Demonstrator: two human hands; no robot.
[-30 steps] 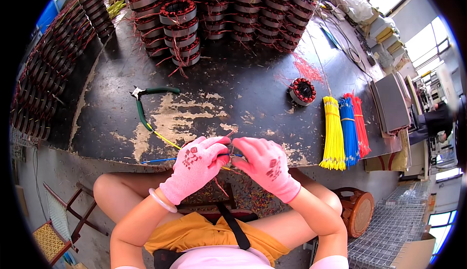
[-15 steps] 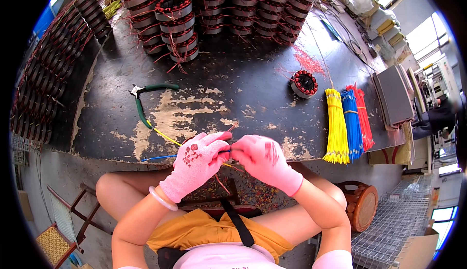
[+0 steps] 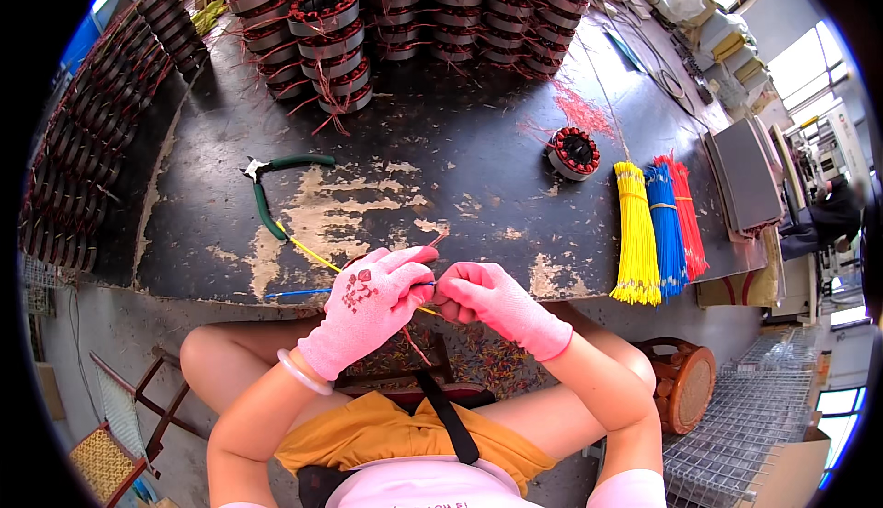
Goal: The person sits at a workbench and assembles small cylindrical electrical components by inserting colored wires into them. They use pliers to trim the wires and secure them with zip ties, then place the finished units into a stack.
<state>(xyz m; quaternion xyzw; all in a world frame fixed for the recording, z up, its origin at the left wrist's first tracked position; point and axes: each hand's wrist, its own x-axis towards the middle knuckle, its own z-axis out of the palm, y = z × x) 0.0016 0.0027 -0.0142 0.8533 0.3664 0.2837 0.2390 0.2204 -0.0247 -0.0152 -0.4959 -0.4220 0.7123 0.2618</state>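
Note:
My gloved left hand (image 3: 370,301) is closed at the table's near edge, gripping a blue wire (image 3: 296,294) that passes under it and pokes out at the fingertips. A yellow wire (image 3: 313,255) also runs beneath this hand, and thin reddish leads (image 3: 417,346) hang below it. Just a sliver of something dark red shows behind the knuckles; the rest is covered. Close beside the left fingertips, my gloved right hand (image 3: 487,304) has its fingers curled and pinched at the blue wire's end. What exactly sits between those fingers is hidden.
Green-handled cutters (image 3: 264,206) lie at left on the worn table (image 3: 441,177). One wound stator (image 3: 574,153) stands at right, near yellow (image 3: 635,232), blue (image 3: 664,223) and red (image 3: 686,218) wire bundles. Stator stacks (image 3: 331,48) line the back and left. A person (image 3: 832,218) is far right.
My right hand has rolled, its fingertips dropping slightly beside the left ones. The left hand keeps its hold with almost no movement.

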